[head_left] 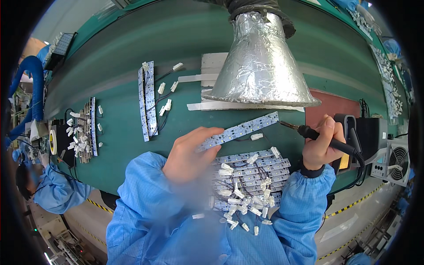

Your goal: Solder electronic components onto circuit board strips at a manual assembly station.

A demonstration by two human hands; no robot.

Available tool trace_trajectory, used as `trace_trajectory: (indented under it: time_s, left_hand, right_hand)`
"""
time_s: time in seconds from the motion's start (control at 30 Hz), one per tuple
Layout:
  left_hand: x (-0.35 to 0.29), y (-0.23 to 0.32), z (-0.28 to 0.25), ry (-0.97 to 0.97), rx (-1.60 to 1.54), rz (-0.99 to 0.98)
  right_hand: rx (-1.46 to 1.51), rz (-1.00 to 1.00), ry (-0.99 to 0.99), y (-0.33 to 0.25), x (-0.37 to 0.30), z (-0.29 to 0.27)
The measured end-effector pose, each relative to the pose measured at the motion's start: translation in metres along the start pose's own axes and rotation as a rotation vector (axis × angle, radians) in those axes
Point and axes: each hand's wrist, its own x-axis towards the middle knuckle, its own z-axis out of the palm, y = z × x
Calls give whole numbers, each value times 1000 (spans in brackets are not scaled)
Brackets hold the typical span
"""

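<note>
My left hand (pixel 191 152) pinches one end of an LED circuit strip (pixel 247 127), which slants up to the right above the green mat. In my right hand (pixel 323 143) is a soldering iron (pixel 308 132), its tip close to the strip's far right end; whether they touch I cannot tell. A short dark wire with a white connector (pixel 256 136) shows just below the strip. Under my hands, several more LED strips (pixel 278 169) lie in a stack, with white connectors (pixel 238 193) and dark wires heaped over them.
A foil-covered fume hood (pixel 260 62) hangs over a pale board (pixel 213 62). Two strips (pixel 148 101) lie left of centre, and a bundle of strips (pixel 93 126) farther left. The black soldering station (pixel 372 137) stands right. Another person (pixel 55 190) sits at the left.
</note>
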Motion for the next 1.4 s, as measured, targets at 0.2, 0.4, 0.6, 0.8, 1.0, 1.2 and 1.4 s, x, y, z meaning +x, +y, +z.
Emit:
trace_trajectory:
  time_s: [0.2, 0.4, 0.6, 0.8, 1.0, 1.2, 1.4]
  left_hand:
    - [0, 1, 1, -2, -3, -6]
    - [0, 0, 0, -1, -2, 15]
    - [-3, -5, -3, 4, 23, 58]
    - [-3, 14, -25, -72, -418, -411]
    - [-55, 19, -77, 86, -486, -364]
    - [-79, -19, -129, 574, -176, -187]
    - [-52, -60, -102, 576, 492, -81]
  right_hand:
    - [-5, -3, -1, 1, 0, -1]
    - [-8, 55, 13, -5, 0, -1]
    - [12, 64, 279, -8, 19, -7]
    - [111, 141, 343, 1, 25, -16]
    - [137, 157, 308, 7, 21, -23]
    - [108, 164, 304, 5, 19, -17]
    - [164, 197, 284, 5, 20, -17]
